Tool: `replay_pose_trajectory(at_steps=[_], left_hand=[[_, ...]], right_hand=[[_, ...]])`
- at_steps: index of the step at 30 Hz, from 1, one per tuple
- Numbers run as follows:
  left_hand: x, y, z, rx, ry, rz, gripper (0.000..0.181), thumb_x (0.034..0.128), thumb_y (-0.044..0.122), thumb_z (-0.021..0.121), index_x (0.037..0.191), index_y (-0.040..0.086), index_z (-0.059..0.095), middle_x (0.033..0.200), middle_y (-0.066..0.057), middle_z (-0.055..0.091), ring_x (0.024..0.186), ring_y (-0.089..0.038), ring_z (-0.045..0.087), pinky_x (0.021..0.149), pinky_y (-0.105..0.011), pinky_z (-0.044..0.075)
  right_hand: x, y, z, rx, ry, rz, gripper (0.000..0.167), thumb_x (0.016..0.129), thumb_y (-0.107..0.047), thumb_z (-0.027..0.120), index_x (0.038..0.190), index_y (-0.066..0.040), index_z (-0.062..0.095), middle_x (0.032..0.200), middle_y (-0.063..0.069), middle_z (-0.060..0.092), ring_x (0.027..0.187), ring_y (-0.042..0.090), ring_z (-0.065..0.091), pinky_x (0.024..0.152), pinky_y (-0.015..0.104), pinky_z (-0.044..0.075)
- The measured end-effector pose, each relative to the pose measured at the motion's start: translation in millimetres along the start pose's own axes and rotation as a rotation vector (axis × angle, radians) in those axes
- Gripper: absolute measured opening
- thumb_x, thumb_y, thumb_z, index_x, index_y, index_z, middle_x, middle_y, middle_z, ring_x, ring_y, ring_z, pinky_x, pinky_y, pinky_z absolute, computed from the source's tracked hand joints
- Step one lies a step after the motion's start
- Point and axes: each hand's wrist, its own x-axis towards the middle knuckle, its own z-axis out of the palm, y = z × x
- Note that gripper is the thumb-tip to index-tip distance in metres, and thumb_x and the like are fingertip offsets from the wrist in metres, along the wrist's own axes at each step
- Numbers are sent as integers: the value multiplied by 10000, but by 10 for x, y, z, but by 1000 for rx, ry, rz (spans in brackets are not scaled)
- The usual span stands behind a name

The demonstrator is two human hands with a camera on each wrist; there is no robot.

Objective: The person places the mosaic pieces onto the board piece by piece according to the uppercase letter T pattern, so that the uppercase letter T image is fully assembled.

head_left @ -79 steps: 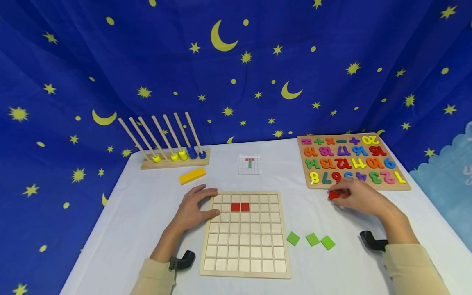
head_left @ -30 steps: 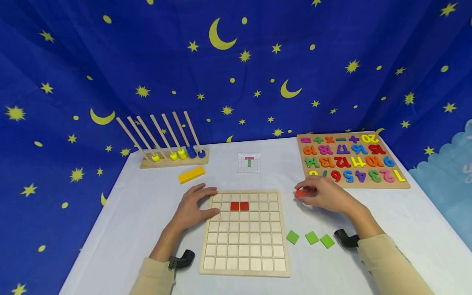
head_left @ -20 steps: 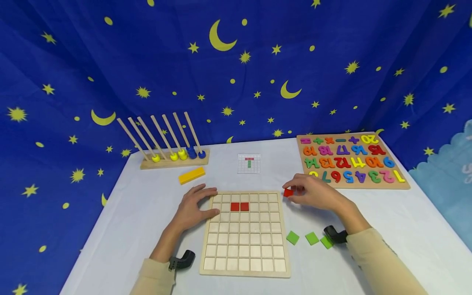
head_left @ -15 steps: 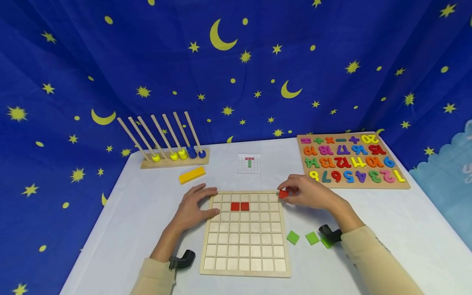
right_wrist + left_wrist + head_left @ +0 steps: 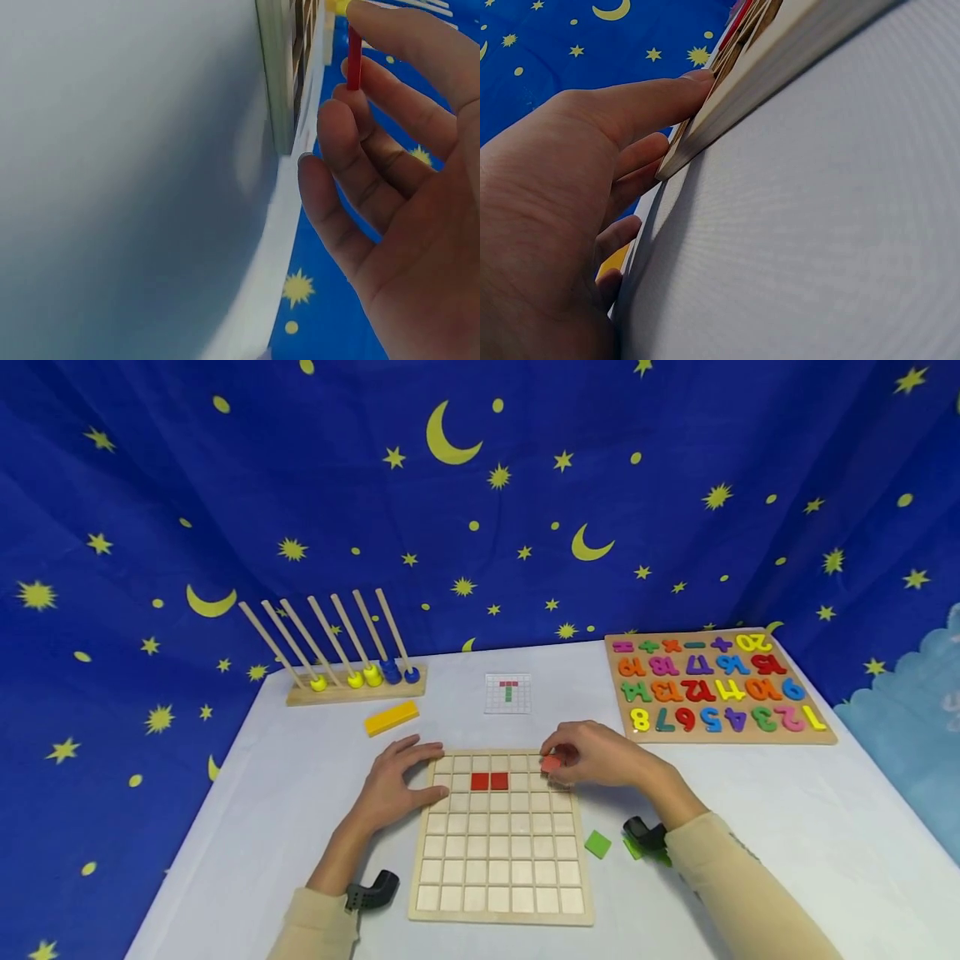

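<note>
Between its thumb and fingertips, my right hand (image 5: 600, 756) pinches a red square tile (image 5: 551, 764) above the upper right corner of a wooden grid board (image 5: 498, 846). Edge-on in the right wrist view, the same tile (image 5: 355, 60) looks like a thin red strip. Two red tiles (image 5: 489, 782) lie side by side in the board's second row. My left hand (image 5: 393, 783) rests at the upper left corner, fingers spread, thumb touching the rim (image 5: 727, 90). Right of the board lies a green tile (image 5: 597, 844); two more are partly hidden by the right wrist camera.
Behind the board lies a small pattern card (image 5: 507, 693) with a red and green T. A number puzzle (image 5: 720, 689) sits back right. At back left stand a peg abacus (image 5: 356, 685) and a yellow block (image 5: 392, 718). A starry curtain (image 5: 480, 485) hangs behind the table.
My right hand has carried the red tile leftward from beside the number puzzle to over the board's upper right corner. The left hand has stayed at the board's edge.
</note>
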Motion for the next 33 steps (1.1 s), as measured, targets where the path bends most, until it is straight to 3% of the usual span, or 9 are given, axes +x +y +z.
replay_pose_trajectory(at_steps=[15, 23, 33], left_hand=[[-10, 4, 1, -7, 17, 16, 592, 719, 486, 813, 1244, 265, 650, 1325, 148, 548, 1362, -221, 317, 1061, -591, 217], [-9, 7, 12, -14, 13, 21, 597, 722, 490, 809, 1248, 259, 648, 1330, 145, 546, 1365, -217, 313, 1072, -574, 204], [-7, 8, 3, -11, 12, 21, 602, 722, 483, 812, 1254, 258, 645, 1334, 142, 545, 1366, -225, 313, 1075, -573, 197]], right_hand=[[237, -196, 145, -93, -81, -19, 278, 792, -294, 785, 1050, -208, 729, 886, -122, 603, 773, 73, 534, 725, 278, 455], [315, -301, 209, -166, -120, -59, 208, 830, -315, 743, 1019, -229, 737, 856, -91, 602, 742, 84, 521, 680, 278, 450], [319, -326, 225, -145, -150, -23, 294, 766, -274, 788, 1050, -218, 734, 906, -105, 598, 796, 93, 527, 747, 289, 458]])
